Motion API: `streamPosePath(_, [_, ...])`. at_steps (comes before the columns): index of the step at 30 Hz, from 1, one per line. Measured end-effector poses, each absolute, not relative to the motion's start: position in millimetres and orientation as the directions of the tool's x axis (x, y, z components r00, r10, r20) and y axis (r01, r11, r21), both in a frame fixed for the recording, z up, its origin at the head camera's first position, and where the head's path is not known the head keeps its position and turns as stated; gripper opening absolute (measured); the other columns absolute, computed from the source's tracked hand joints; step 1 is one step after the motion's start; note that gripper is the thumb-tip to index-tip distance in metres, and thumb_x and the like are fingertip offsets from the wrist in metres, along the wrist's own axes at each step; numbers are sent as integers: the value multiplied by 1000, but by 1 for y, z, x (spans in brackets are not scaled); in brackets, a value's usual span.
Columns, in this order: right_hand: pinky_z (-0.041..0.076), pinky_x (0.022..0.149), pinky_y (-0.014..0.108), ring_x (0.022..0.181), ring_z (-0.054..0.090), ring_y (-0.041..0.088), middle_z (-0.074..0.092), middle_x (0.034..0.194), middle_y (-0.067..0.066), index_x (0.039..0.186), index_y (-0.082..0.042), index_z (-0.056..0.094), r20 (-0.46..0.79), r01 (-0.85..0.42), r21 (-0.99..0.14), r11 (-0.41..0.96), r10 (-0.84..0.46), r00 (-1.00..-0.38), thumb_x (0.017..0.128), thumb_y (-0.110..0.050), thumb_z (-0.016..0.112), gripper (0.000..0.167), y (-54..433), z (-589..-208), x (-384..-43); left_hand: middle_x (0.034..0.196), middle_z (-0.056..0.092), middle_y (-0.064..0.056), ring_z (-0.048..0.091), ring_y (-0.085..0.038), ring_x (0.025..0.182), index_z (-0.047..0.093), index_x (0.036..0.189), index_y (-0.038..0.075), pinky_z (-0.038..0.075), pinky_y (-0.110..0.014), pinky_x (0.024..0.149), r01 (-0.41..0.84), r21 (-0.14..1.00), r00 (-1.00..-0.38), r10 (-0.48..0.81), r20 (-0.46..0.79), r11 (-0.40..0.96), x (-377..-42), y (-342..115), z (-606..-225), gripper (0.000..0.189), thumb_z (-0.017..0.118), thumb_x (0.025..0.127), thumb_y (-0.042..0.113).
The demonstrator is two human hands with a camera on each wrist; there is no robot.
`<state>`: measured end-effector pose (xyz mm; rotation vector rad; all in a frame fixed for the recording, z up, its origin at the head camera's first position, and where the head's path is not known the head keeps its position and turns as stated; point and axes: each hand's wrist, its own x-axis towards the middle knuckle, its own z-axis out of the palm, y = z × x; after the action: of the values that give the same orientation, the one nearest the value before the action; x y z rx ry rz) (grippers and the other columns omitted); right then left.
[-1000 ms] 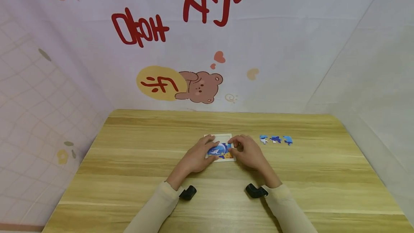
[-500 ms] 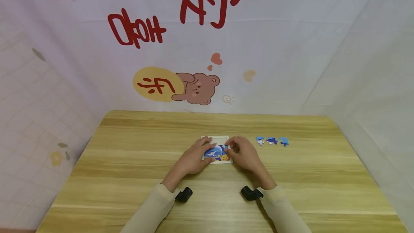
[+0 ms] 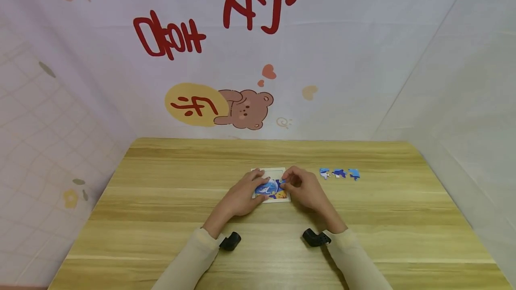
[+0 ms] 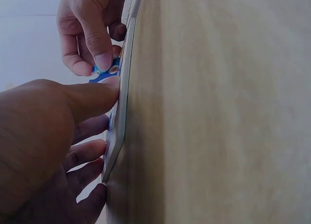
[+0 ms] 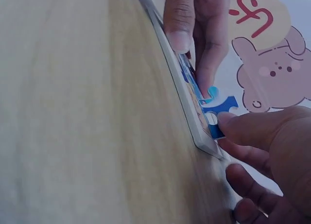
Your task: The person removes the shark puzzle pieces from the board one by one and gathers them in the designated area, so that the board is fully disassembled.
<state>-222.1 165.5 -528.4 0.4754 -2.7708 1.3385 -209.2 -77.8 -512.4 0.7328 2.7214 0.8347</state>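
A small jigsaw puzzle tray (image 3: 276, 174) with a pale border lies on the wooden table, its near part filled by a blue sea picture with some orange. My left hand (image 3: 240, 195) rests on the tray's left side, fingers spread and thumb near the front edge. At the right side, my right hand (image 3: 305, 188) pinches a blue puzzle piece (image 5: 224, 110) between thumb and fingers. In the right wrist view that piece stands tilted up from the tray, close over the filled picture. The right hand's other fingers hang beyond the tray's edge.
Three loose blue puzzle pieces (image 3: 339, 173) lie in a row on the table (image 3: 181, 245), right of the tray. Behind the table hangs a pale cloth (image 3: 342, 57) printed with a bear and red characters. A black wrist device (image 3: 230, 241) sits at each cuff.
The view has shifted slightly. My right hand still pinches the piece at the tray's right side, with its fingers moved a little. The left hand has stayed in place on the tray.
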Motion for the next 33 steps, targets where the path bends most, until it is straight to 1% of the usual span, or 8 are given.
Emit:
streamPosePath(3, [50, 68, 24, 75, 61, 12, 68, 83, -6, 99, -22, 70, 152, -286, -767, 574, -270, -951, 91, -16, 79, 13, 168, -528, -222, 167, 34, -5, 24, -26, 158, 52, 152, 17, 33, -51, 124, 401, 571, -855, 517, -48, 717, -209, -77, -512, 56, 65, 101, 35])
streamPosePath(8, [50, 69, 24, 76, 62, 10, 72, 86, -6, 101, -23, 74, 143, -274, -776, 568, -264, -954, 92, -14, 77, 13, 169, -528, -222, 167, 33, -5, 22, -26, 159, 51, 153, 17, 31, -51, 124, 393, 573, -854, 516, -63, 720, -208, -79, -512, 56, 65, 101, 35])
streamPosePath(16, [52, 75, 28, 83, 66, 13, 74, 94, -6, 102, -26, 74, 80, -187, -798, 573, -207, -975, 97, -18, 73, 10, 183, -520, -223, 166, 35, -5, 24, -27, 159, 50, 153, 17, 31, -51, 125, 397, 569, -856, 515, -55, 720, -208, -78, -513, 56, 65, 102, 34])
streamPosePath(18, [54, 73, 29, 84, 67, 16, 73, 94, -4, 103, -25, 73, 66, -161, -807, 568, -184, -981, 98, -18, 71, 9, 191, -517, -223, 166, 35, -5, 24, -27, 158, 50, 153, 17, 31, -51, 124, 407, 567, -852, 522, -49, 717, -209, -76, -514, 56, 64, 102, 34])
streamPosePath(23, [54, 66, 27, 85, 69, 21, 73, 95, 1, 106, -22, 72, 65, -133, -821, 555, -141, -988, 99, -15, 69, 10, 209, -514, -222, 166, 35, -6, 26, -30, 158, 49, 153, 16, 31, -52, 124, 438, 561, -837, 546, -30, 703, -210, -72, -515, 57, 64, 102, 36])
streamPosePath(29, [55, 69, 26, 87, 71, 24, 74, 98, 5, 110, -18, 73, 93, -163, -823, 544, -153, -984, 99, -18, 70, 11, 221, -513, -224, 166, 35, -6, 27, -28, 157, 51, 152, 15, 34, -52, 123, 425, 556, -849, 528, -29, 715, -208, -77, -514, 56, 65, 101, 34])
streamPosePath(33, [54, 67, 25, 86, 70, 25, 74, 98, 4, 110, -21, 73, 91, -153, -823, 547, -138, -986, 99, -22, 70, 12, 232, -510, -224, 166, 35, -7, 27, -29, 157, 51, 152, 14, 34, -52, 122, 427, 565, -847, 532, -25, 706, -208, -78, -514, 56, 65, 101, 32])
